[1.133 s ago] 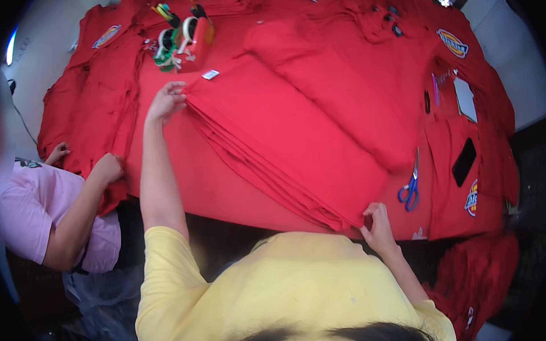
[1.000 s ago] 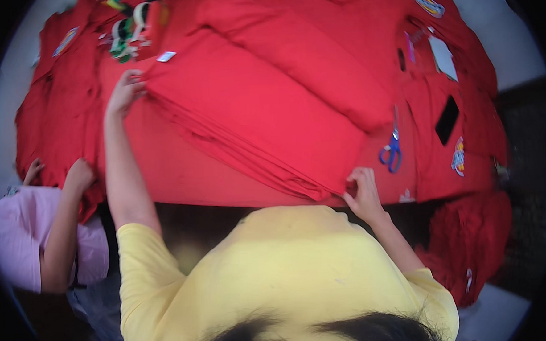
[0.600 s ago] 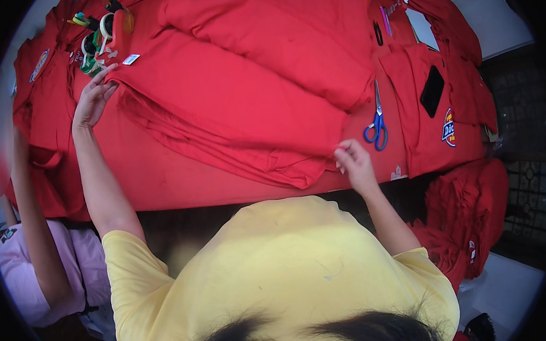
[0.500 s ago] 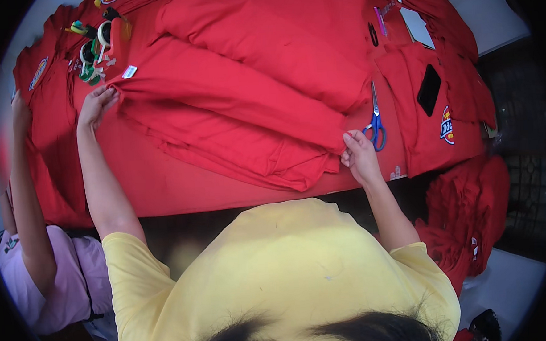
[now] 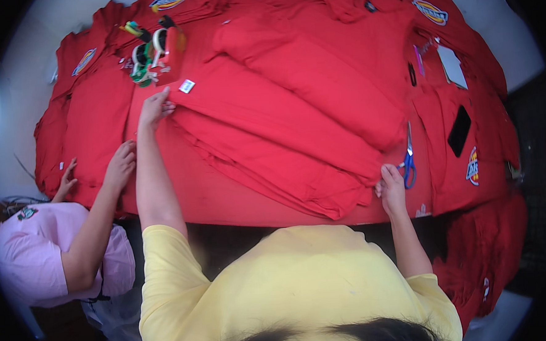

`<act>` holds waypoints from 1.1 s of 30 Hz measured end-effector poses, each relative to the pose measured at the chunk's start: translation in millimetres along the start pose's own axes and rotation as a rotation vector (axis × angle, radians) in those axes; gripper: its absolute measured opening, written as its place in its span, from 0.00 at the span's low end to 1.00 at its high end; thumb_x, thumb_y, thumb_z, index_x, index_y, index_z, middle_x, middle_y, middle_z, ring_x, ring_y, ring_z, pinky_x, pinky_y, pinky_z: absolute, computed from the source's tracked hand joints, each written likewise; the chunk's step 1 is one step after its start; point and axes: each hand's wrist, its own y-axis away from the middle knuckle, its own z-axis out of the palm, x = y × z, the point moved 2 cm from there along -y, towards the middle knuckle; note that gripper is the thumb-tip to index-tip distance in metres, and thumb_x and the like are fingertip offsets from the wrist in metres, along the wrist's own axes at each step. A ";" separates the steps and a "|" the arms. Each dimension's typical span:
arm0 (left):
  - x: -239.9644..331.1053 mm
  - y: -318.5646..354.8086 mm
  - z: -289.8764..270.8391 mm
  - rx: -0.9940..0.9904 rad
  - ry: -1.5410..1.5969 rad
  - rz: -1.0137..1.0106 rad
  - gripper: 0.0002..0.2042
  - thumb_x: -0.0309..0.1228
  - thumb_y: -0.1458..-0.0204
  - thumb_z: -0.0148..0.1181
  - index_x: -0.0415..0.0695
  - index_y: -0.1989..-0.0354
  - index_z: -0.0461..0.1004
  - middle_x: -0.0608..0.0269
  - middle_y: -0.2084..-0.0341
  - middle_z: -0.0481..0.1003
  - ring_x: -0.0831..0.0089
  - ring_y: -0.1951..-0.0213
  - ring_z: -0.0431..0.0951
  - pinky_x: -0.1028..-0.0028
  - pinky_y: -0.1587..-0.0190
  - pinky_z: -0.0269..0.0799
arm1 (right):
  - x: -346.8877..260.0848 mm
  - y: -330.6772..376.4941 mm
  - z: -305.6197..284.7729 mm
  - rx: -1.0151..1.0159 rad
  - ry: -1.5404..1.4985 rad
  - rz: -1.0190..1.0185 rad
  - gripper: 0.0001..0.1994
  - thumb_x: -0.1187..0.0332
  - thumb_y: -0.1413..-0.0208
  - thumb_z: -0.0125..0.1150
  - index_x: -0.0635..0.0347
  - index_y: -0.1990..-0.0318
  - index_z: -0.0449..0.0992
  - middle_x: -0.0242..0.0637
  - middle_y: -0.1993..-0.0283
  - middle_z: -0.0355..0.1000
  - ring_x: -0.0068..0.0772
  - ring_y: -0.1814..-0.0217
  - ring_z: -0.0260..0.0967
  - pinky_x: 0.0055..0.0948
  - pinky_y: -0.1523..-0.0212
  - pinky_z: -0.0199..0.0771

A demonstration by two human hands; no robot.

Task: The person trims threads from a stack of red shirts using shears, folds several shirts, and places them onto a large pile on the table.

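head view: left hand (image 5: 153,107) and right hand (image 5: 391,188) rest on the folded red stack (image 5: 284,139), grip unclear, fingertips hidden.

The person wears a plain yellow T-shirt (image 5: 291,280) of soft knit cloth with short sleeves. The left sleeve (image 5: 160,250) ends above the elbow with a stitched hem; the right sleeve (image 5: 430,292) is just as short and lies looser. Both forearms are bare, with no watch, bracelet or glove. The left hand (image 5: 154,107) and the right hand (image 5: 392,187) show no rings that can be made out. The shirt's back is unprinted, with a few faint creases. Dark hair (image 5: 331,339) fills the near edge of the view, below the collar.
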 end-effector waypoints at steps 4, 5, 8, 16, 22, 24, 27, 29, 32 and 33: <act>20.8 16.3 8.8 -0.052 -0.072 -0.064 0.16 0.47 0.47 0.60 0.45 0.65 0.73 0.67 0.80 0.72 0.78 0.79 0.74 0.81 0.74 0.72 | -17.7 -3.6 4.6 -0.151 0.050 0.085 0.05 0.69 0.40 0.54 0.58 0.60 0.68 0.27 0.76 0.65 0.19 0.83 0.62 0.19 0.84 0.61; 27.1 23.4 8.6 -0.067 -0.105 -0.105 0.16 0.46 0.47 0.59 0.46 0.65 0.73 0.68 0.81 0.72 0.79 0.80 0.73 0.81 0.75 0.72 | -30.3 0.0 8.3 -0.222 0.093 0.123 0.05 0.69 0.41 0.55 0.58 0.60 0.68 0.27 0.76 0.65 0.20 0.83 0.63 0.20 0.84 0.62; 67.1 10.2 12.6 -0.155 0.144 0.132 0.17 0.46 0.45 0.57 0.45 0.56 0.72 0.63 0.71 0.74 0.73 0.66 0.77 0.73 0.62 0.75 | -88.9 -15.1 22.3 -0.270 -0.048 -0.186 0.03 0.73 0.41 0.53 0.59 0.62 0.67 0.29 0.72 0.66 0.22 0.81 0.66 0.22 0.81 0.67; 43.5 -4.5 22.3 -0.033 -0.859 0.328 0.30 0.48 0.52 0.63 0.39 0.45 0.69 0.49 0.57 0.76 0.61 0.53 0.76 0.66 0.51 0.69 | -77.4 -4.5 35.1 -0.061 0.228 -0.414 0.07 0.72 0.39 0.51 0.63 0.56 0.70 0.35 0.60 0.69 0.25 0.61 0.70 0.25 0.57 0.73; -11.9 14.9 27.9 0.047 -0.913 0.175 0.21 0.40 0.63 0.73 0.38 0.68 0.72 0.56 0.72 0.76 0.67 0.67 0.76 0.69 0.62 0.71 | -15.8 43.4 83.6 -0.295 1.174 -0.699 0.23 0.65 0.46 0.58 0.63 0.44 0.66 0.49 0.48 0.66 0.50 0.46 0.61 0.41 0.44 0.59; -20.6 5.8 15.0 0.042 -0.793 0.188 0.18 0.37 0.63 0.73 0.41 0.73 0.69 0.61 0.77 0.74 0.71 0.73 0.74 0.71 0.67 0.70 | -10.7 48.8 90.9 -0.307 1.228 -0.507 0.22 0.63 0.47 0.60 0.63 0.46 0.67 0.44 0.55 0.67 0.48 0.50 0.61 0.43 0.47 0.57; -14.8 7.0 1.2 -0.011 -0.550 0.199 0.16 0.34 0.60 0.72 0.45 0.77 0.67 0.68 0.81 0.70 0.77 0.79 0.69 0.76 0.73 0.66 | -19.7 55.6 86.6 -0.645 1.301 -0.411 0.15 0.65 0.49 0.61 0.61 0.55 0.71 0.40 0.63 0.67 0.44 0.55 0.63 0.41 0.51 0.60; 3.7 22.9 4.8 -0.021 -0.561 0.145 0.15 0.34 0.56 0.69 0.46 0.78 0.65 0.73 0.82 0.68 0.78 0.81 0.68 0.79 0.77 0.65 | -35.7 53.6 78.3 -0.842 1.290 -0.343 0.11 0.67 0.50 0.62 0.60 0.61 0.72 0.38 0.65 0.67 0.40 0.59 0.65 0.39 0.56 0.63; 50.0 40.0 17.3 -0.113 -0.370 -0.005 0.12 0.35 0.52 0.66 0.45 0.72 0.67 0.72 0.78 0.70 0.77 0.78 0.71 0.78 0.73 0.68 | -65.2 36.4 66.2 -0.895 1.037 -0.192 0.10 0.69 0.51 0.64 0.60 0.64 0.72 0.34 0.66 0.67 0.31 0.66 0.66 0.33 0.64 0.66; 62.6 37.1 17.6 -0.180 -0.227 0.034 0.12 0.36 0.51 0.65 0.44 0.67 0.70 0.71 0.74 0.73 0.76 0.74 0.73 0.77 0.69 0.70 | -74.8 24.7 59.8 -0.844 0.898 -0.246 0.11 0.69 0.51 0.65 0.61 0.63 0.71 0.31 0.66 0.67 0.27 0.68 0.66 0.30 0.67 0.67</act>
